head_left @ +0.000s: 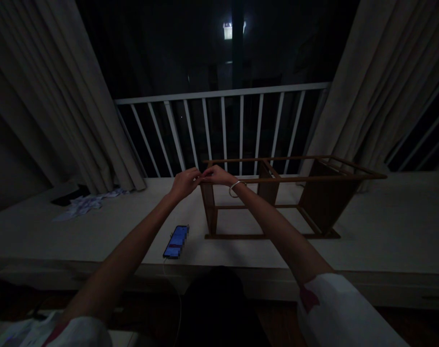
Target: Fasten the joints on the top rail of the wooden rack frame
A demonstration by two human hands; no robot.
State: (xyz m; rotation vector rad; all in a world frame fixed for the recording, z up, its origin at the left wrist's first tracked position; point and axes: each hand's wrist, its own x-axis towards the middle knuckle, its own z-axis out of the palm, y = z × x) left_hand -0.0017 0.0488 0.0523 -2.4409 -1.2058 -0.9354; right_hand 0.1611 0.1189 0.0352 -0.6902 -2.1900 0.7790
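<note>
On the pale ledge (385, 231), right of its middle, stands an open wooden frame (313, 178). Its long axis runs left to right along the ledge, and its open top faces up. Both hands meet at its top left corner. The right hand (219, 174), a bangle (236, 189) on its wrist, curls over the rail end. The left hand (185, 183) pinches its fingertips against the same corner; it is too dark to tell whether anything small sits between them.

A lit phone (176, 241) lies near the front edge, just left of the frame's foot and apart from it. Crumpled papers (85, 203) sit well off toward the back left. Bare ledge spreads in front of and to the right of the frame. A white railing (222, 94) and curtains (371, 86) close the back.
</note>
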